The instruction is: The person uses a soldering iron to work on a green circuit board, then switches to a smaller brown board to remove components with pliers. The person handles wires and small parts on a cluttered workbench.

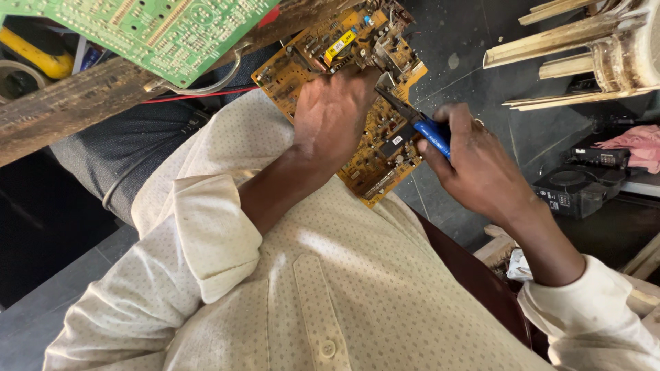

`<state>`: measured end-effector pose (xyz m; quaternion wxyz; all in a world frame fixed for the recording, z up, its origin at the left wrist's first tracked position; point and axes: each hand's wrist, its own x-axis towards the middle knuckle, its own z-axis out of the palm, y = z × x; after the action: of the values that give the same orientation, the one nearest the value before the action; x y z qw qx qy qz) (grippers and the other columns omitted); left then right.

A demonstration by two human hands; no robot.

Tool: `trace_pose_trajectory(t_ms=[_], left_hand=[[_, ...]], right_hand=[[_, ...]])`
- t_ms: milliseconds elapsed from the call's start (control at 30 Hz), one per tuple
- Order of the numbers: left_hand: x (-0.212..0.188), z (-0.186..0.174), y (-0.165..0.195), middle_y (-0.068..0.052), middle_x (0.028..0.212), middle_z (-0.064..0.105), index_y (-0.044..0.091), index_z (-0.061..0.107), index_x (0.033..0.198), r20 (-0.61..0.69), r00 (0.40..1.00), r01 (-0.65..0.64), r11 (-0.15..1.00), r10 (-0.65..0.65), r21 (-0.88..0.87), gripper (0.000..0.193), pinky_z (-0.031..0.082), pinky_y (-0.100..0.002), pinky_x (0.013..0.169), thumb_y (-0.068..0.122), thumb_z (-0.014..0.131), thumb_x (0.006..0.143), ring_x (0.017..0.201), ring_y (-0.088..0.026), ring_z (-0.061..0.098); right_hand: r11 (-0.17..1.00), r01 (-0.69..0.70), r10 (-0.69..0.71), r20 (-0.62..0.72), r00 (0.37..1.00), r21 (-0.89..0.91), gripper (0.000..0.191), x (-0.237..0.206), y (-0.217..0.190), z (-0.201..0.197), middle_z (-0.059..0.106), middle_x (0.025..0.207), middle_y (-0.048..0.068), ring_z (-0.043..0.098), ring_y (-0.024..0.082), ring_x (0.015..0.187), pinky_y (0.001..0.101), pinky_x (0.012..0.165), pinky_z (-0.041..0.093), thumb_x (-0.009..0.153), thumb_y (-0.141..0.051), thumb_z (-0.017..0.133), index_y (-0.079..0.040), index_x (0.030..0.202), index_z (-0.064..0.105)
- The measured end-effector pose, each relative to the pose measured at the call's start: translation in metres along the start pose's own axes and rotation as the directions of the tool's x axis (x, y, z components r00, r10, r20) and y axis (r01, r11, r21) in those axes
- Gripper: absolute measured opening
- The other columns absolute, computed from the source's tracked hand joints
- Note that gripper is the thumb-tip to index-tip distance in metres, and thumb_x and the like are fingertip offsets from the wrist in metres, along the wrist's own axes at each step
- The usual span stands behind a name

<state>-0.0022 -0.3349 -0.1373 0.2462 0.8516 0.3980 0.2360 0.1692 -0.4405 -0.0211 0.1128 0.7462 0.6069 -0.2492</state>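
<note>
From the head view I look down over a cream dotted shirt (pixel 330 288) with both sleeves rolled up. My left hand (pixel 335 113) is clenched on the near edge of a yellow-orange circuit board (pixel 375 148), fingers curled over its upper side and the thumb hidden beneath. The board sits at centre frame, tilted, with its component side facing me; it carries a yellow-labelled part (pixel 340 45) near its far end and a dark chip (pixel 393 141) closer in.

My right hand (pixel 474 161) grasps a pair of blue-handled pliers (pixel 416 117). Its fingers are wrapped tight round the blue grips, and the metal tip touches the board just right of my left knuckles. I cannot tell whether the tip is biting on a component or only resting on it.

At the far left a green circuit board (pixel 158 27) lies over a worn wooden plank (pixel 75 103), with a red wire (pixel 206 93) running below it. Right of the hands is dark tiled floor (pixel 474 62). On it, at the far right, stand the legs of a pale plastic chair (pixel 591 48), and nearer lies a black electronic box (pixel 577 189) with a pink cloth (pixel 636 144) behind it.
</note>
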Motion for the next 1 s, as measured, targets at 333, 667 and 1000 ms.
trace_pose_trajectory(t_ms=[333, 667, 1000], left_hand=[[-0.008, 0.004, -0.003, -0.016, 0.109, 0.069, 0.009, 0.064, 0.127, 0.027, 1.000, 0.000, 1.000, 0.000, -0.005, 0.043, 0.053, -0.042, 0.074, 0.006, 0.072, 0.085, 0.084, -0.028, 0.068], [-0.015, 0.010, -0.004, -0.015, 0.114, 0.066, 0.009, 0.057, 0.136, -0.007, 1.000, -0.016, 1.000, 0.016, -0.022, 0.057, 0.048, -0.046, 0.089, 0.013, 0.072, 0.081, 0.103, -0.032, 0.063], [-0.021, 0.017, -0.009, -0.016, 0.111, 0.067, 0.012, 0.061, 0.133, -0.113, 0.993, -0.039, 0.999, 0.039, 0.001, 0.046, 0.049, -0.046, 0.085, 0.013, 0.069, 0.087, 0.095, -0.033, 0.065]], right_hand=[[0.995, -0.077, 0.078, 0.015, 0.997, -0.066, 0.044, 0.007, -0.007, 0.002, 0.065, 0.096, 0.023, 0.070, 0.037, 0.069, 0.0504, 0.063, 0.058, 0.104, -0.039, 0.052, 0.005, 0.110, 0.058], [0.974, 0.055, -0.101, -0.205, 0.974, -0.220, 0.045, 0.000, -0.006, 0.018, 0.064, 0.099, 0.024, 0.070, 0.037, 0.077, 0.0462, 0.064, 0.060, 0.107, -0.036, 0.053, 0.006, 0.119, 0.061], [0.957, 0.035, -0.080, -0.144, 0.986, -0.289, 0.050, -0.004, -0.009, 0.002, 0.063, 0.109, 0.025, 0.068, 0.039, 0.086, 0.0514, 0.073, 0.059, 0.105, -0.042, 0.050, 0.004, 0.121, 0.060]])
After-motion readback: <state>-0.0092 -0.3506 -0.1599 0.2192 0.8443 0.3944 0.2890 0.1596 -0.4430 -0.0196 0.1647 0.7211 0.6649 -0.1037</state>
